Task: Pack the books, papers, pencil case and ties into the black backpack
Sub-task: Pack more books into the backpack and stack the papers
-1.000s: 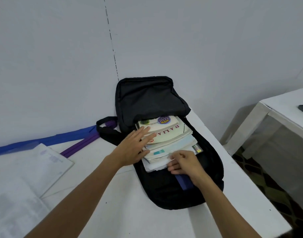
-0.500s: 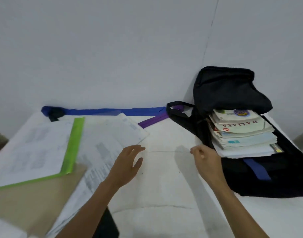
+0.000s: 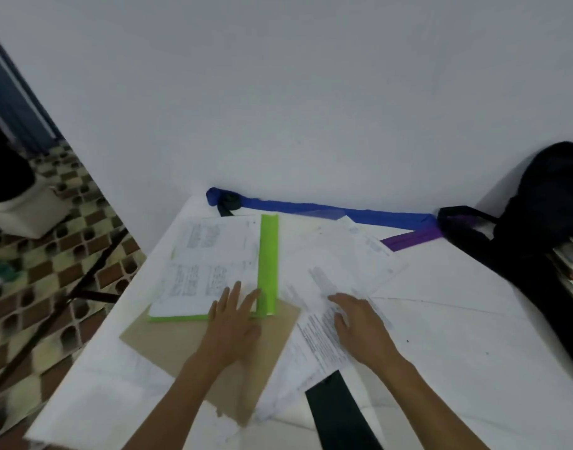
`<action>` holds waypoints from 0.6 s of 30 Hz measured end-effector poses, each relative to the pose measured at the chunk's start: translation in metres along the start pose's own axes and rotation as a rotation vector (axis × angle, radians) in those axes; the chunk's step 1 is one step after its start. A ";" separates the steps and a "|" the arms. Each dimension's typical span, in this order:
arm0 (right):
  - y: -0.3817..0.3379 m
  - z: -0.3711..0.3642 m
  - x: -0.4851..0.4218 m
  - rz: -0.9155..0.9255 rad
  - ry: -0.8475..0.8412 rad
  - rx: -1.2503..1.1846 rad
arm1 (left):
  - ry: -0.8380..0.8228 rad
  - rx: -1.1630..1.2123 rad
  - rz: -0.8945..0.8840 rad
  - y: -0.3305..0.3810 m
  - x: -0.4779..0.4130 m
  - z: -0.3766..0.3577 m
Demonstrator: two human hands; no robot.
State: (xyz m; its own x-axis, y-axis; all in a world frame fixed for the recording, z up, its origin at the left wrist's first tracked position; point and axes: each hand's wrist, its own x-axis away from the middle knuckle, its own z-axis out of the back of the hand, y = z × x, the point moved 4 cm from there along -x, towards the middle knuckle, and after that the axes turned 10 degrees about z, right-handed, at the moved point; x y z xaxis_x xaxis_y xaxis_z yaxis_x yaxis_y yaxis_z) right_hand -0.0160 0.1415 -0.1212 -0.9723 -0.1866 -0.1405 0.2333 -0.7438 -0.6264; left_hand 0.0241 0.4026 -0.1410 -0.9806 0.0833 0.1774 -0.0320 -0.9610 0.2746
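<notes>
The left hand [image 3: 235, 323] and right hand [image 3: 360, 323] are bare, as are both slender forearms as far as they show.

Dim, even light; soft motion blur throughout, wide-angle bending at edges.

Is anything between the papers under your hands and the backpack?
Nothing visible. Bare table lies between the papers under the right hand and the black backpack; the purple tie lies farther back, off that path.

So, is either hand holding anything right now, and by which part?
Nothing is gripped: the left hand lies flat on the green folder, and the right hand rests on loose printed papers.
</notes>
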 end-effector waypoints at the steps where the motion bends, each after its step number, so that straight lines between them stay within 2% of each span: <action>1: -0.002 -0.009 -0.005 0.026 -0.020 0.073 | -0.019 -0.020 -0.008 -0.008 -0.001 0.001; 3: -0.003 -0.019 -0.009 0.041 -0.008 0.212 | 0.001 -0.104 -0.051 -0.012 -0.004 0.001; 8: -0.005 -0.015 -0.013 0.132 0.190 0.487 | 0.059 -0.138 -0.132 -0.008 -0.009 0.006; 10: 0.000 -0.005 -0.011 0.128 0.302 0.453 | 0.128 -0.141 -0.187 -0.001 -0.008 0.006; 15: 0.001 0.037 -0.002 0.019 0.565 0.314 | 0.162 -0.063 -0.311 0.013 -0.010 0.011; 18: 0.001 0.062 0.003 -0.045 0.738 0.191 | 0.163 -0.004 -0.319 0.013 -0.014 0.013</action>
State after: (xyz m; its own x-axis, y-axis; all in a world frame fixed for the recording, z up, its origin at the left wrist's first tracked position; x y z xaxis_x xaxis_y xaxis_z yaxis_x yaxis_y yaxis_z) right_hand -0.0179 0.1007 -0.0747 -0.7210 0.2741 -0.6364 0.1263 -0.8510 -0.5097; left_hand 0.0399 0.3922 -0.1277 -0.9391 0.3365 -0.0699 -0.3419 -0.8946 0.2878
